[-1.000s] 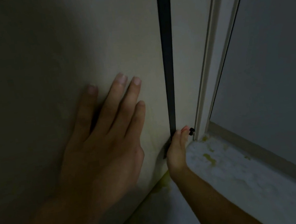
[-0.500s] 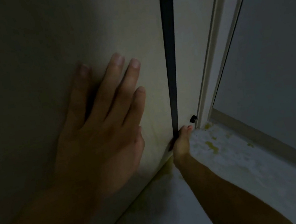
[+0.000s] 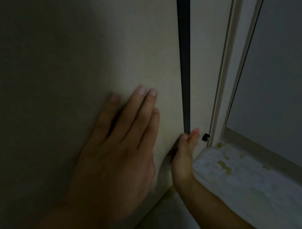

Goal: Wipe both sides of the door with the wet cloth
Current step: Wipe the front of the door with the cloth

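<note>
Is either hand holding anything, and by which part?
Left hand lies flat on the door, holding nothing. Right hand sits at the door's dark edge, low down; whether its fingers grip anything cannot be told.

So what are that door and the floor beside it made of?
The door looks like painted or laminated board: a flat, pale cream, matt face with no grain showing in this dim light. The floor looks like bare cement or stone: pale grey, mottled and dull, with yellowish stains near the corner.
</note>
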Demonstrator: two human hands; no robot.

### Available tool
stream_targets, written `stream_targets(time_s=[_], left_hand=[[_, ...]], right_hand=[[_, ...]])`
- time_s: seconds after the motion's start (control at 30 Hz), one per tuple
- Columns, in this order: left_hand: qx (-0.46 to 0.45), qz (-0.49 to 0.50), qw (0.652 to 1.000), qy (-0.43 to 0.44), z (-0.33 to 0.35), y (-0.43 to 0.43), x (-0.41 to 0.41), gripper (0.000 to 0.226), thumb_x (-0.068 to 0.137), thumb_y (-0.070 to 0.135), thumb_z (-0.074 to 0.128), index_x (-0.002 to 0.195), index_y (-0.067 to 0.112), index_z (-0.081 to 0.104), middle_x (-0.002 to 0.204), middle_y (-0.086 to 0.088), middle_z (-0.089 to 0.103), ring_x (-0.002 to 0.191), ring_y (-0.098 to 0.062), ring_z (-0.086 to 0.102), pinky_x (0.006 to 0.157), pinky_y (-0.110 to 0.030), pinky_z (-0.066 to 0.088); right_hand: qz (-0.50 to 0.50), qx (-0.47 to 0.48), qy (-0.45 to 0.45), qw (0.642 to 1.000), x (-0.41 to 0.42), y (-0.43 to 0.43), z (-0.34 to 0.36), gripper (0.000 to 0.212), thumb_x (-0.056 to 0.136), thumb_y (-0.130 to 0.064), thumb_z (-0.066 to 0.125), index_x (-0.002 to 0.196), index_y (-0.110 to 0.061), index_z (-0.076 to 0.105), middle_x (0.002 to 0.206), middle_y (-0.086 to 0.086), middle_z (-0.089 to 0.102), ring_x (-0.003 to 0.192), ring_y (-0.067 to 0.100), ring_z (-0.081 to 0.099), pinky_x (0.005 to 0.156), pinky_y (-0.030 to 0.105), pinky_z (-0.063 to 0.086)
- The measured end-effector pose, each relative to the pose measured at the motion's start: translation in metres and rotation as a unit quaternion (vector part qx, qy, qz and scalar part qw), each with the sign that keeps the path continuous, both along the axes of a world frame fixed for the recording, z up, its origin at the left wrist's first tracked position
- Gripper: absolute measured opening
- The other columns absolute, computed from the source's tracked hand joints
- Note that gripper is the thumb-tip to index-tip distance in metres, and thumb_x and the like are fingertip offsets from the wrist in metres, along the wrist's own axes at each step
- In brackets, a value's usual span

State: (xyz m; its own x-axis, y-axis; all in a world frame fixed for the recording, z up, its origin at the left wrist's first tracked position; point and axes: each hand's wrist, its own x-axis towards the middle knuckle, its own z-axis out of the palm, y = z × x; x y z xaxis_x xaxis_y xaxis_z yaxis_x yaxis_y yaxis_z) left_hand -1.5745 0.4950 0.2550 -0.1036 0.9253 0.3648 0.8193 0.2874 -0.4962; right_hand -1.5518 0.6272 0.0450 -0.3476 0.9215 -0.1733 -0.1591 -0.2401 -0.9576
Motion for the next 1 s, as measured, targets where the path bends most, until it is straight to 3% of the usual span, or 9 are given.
stream_targets(time_s=[0.1,0.2,0.3,0.4,0.53,0.63,0.8,0.9,1.0], left_hand=[[0.009,-0.01,1.0,-0.001,0.019,-0.015,0.002,0.072,0.081,0.026,0.057,0.147,0.0,0.047,0.162,-0.021,0.03,0.153,-0.037,0.025,0.125,-0.053,0.012],[0.054,0.016,0.998,0.01,0.047,-0.036,0.002,0.067,0.082,0.025,0.058,0.145,0.002,0.051,0.162,-0.021,0.032,0.153,-0.038,0.023,0.123,-0.062,0.013],[0.072,0.036,0.996,0.024,0.071,-0.054,0.001,0.066,0.083,0.027,0.056,0.144,0.002,0.052,0.163,-0.02,0.03,0.154,-0.039,0.02,0.12,-0.068,0.013],[0.08,0.048,0.995,0.025,0.086,-0.068,0.002,0.065,0.083,0.027,0.055,0.144,0.003,0.052,0.164,-0.02,0.027,0.154,-0.038,0.02,0.12,-0.067,0.014],[0.113,0.065,0.991,0.027,0.096,-0.083,0.005,0.066,0.082,0.027,0.057,0.143,0.003,0.053,0.164,-0.02,0.026,0.154,-0.04,0.021,0.118,-0.07,0.017],[0.117,0.089,0.988,0.038,0.098,-0.093,0.005,0.069,0.08,0.028,0.059,0.145,0.003,0.051,0.165,-0.02,0.025,0.154,-0.039,0.021,0.118,-0.07,0.017],[0.1,0.1,0.989,0.049,0.098,-0.106,-0.003,0.071,0.083,0.028,0.056,0.15,0.007,0.045,0.167,-0.014,0.023,0.155,-0.034,0.021,0.122,-0.062,0.013],[0.09,0.102,0.989,0.055,0.099,-0.108,-0.005,0.074,0.084,0.032,0.056,0.152,0.007,0.042,0.167,-0.014,0.022,0.154,-0.033,0.023,0.123,-0.06,0.014],[0.094,0.105,0.988,0.058,0.099,-0.107,-0.004,0.074,0.084,0.032,0.056,0.153,0.007,0.041,0.167,-0.014,0.022,0.154,-0.034,0.023,0.123,-0.06,0.014]], right_hand=[[0.027,0.242,0.036,0.969,0.002,-0.011,0.078,0.063,0.11,-0.04,0.021,0.162,-0.022,-0.01,0.167,-0.015,-0.021,0.151,-0.001,-0.022,0.125,0.025,-0.012],[0.027,0.397,-0.006,0.918,0.004,-0.019,0.089,0.069,0.108,-0.037,0.022,0.16,-0.005,-0.008,0.17,0.001,-0.019,0.156,0.019,-0.019,0.127,0.04,-0.01],[0.027,0.366,-0.066,0.928,0.007,-0.021,0.079,0.072,0.106,-0.046,0.021,0.16,-0.01,-0.01,0.169,-0.003,-0.022,0.156,0.019,-0.02,0.126,0.053,-0.005],[-0.002,0.348,-0.039,0.937,-0.001,-0.011,0.137,0.073,0.104,-0.05,0.02,0.16,-0.017,-0.011,0.169,-0.003,-0.021,0.155,0.015,-0.023,0.126,0.054,-0.008],[-0.023,0.505,0.036,0.862,-0.014,-0.017,0.266,0.072,0.103,-0.038,0.025,0.161,-0.005,-0.003,0.168,0.005,-0.017,0.156,0.025,-0.019,0.126,0.05,-0.011],[-0.017,0.559,0.017,0.829,-0.014,-0.029,0.263,0.071,0.103,-0.034,0.026,0.159,0.0,-0.002,0.168,0.01,-0.014,0.157,0.031,-0.014,0.126,0.055,-0.005],[0.001,0.454,-0.063,0.889,0.003,-0.023,0.161,0.072,0.104,-0.042,0.022,0.161,-0.013,-0.012,0.169,0.001,-0.021,0.156,0.024,-0.02,0.124,0.063,0.0],[-0.012,0.37,-0.024,0.928,-0.006,-0.013,0.212,0.071,0.103,-0.052,0.019,0.159,-0.026,-0.016,0.167,-0.007,-0.026,0.153,0.014,-0.027,0.125,0.055,-0.009],[-0.027,0.45,0.029,0.892,-0.013,-0.009,0.29,0.073,0.103,-0.05,0.018,0.161,-0.017,-0.01,0.168,-0.003,-0.021,0.154,0.014,-0.025,0.126,0.047,-0.014]])
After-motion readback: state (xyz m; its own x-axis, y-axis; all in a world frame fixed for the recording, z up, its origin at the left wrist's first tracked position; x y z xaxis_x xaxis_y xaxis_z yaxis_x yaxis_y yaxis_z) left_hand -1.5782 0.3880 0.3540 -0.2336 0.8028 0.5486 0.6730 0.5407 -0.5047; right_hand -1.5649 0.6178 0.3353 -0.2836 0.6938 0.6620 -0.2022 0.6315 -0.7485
